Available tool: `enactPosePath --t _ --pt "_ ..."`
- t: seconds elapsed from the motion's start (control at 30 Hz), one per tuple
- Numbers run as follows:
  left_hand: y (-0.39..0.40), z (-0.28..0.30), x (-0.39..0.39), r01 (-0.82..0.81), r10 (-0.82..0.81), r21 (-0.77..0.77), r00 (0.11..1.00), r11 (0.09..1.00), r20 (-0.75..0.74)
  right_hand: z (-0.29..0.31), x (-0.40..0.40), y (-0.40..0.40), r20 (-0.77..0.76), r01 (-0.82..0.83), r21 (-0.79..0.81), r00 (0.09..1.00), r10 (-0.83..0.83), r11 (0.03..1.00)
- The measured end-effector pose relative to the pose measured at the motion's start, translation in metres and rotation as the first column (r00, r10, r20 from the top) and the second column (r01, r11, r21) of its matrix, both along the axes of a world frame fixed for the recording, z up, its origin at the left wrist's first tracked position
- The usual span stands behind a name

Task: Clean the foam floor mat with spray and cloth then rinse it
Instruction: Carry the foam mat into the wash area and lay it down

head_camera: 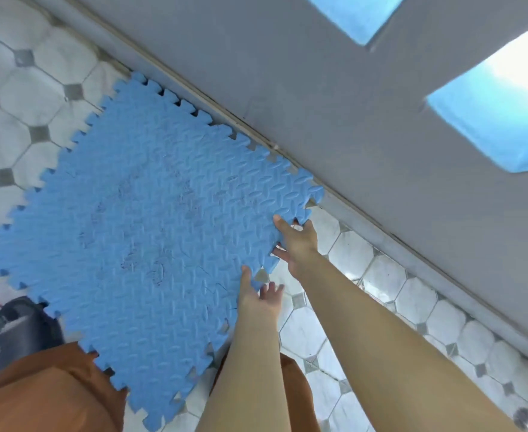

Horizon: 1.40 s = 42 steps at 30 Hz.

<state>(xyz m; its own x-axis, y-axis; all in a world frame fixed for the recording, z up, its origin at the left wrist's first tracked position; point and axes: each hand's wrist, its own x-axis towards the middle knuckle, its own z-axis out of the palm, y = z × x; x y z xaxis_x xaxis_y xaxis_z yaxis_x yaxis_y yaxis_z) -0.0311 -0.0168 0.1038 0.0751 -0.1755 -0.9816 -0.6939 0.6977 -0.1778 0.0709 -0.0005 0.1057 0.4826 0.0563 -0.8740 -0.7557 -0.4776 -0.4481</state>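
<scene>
Both hands, left hand (261, 296), right hand (297, 241), seemingly pinching blue foam mat (150, 232) edge, tiled floor (350, 307)

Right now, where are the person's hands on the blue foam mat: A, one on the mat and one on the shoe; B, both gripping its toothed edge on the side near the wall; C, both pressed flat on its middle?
B: the left hand and right hand both pinch the jagged edge of the blue foam mat.

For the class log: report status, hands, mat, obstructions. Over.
Left hand and right hand both gripping mat edge. Blue foam mat on tiled floor, scuffed, against wall. No spray or cloth in view.
</scene>
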Motion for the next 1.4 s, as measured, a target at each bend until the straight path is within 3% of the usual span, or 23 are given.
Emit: enactPosePath --t 0.13,0.43,0.53,0.8,1.03,1.2,1.4 --pt "0.008 0.051 -0.026 -0.135 0.136 0.097 0.991 0.986 -0.005 0.051 -0.012 -0.001 -0.035 0.034 0.049 0.999 -0.033 0.998" --pt "0.016 0.203 -0.075 0.162 -0.159 0.21 0.987 0.964 -0.03 0.193 -0.045 -0.016 -0.137 0.102 0.078 0.986 -0.091 0.992" --pt "0.014 0.252 -0.088 0.182 -0.178 0.196 0.983 0.963 -0.039 0.237 -0.055 -0.026 -0.122 0.078 0.067 0.99 -0.069 0.995" --pt "-0.016 0.31 -0.083 0.293 -0.283 0.169 0.956 0.941 -0.078 0.298 -0.05 -0.068 -0.053 0.143 -0.01 0.988 -0.143 0.99" --pt "-0.034 0.346 -0.053 0.542 -0.53 0.16 0.84 0.825 -0.111 0.336 -0.039 -0.135 -0.098 0.356 -0.066 0.927 -0.361 0.932" --pt "-0.031 0.37 -0.037 0.66 -0.647 0.18 0.751 0.729 -0.131 0.364 -0.052 -0.161 -0.161 0.573 -0.028 0.806 -0.57 0.819" --pt "-0.025 0.386 -0.025 0.8 -0.809 0.243 0.581 0.548 -0.091 0.386 -0.063 -0.176 -0.212 0.738 0.0 0.66 -0.721 0.675"
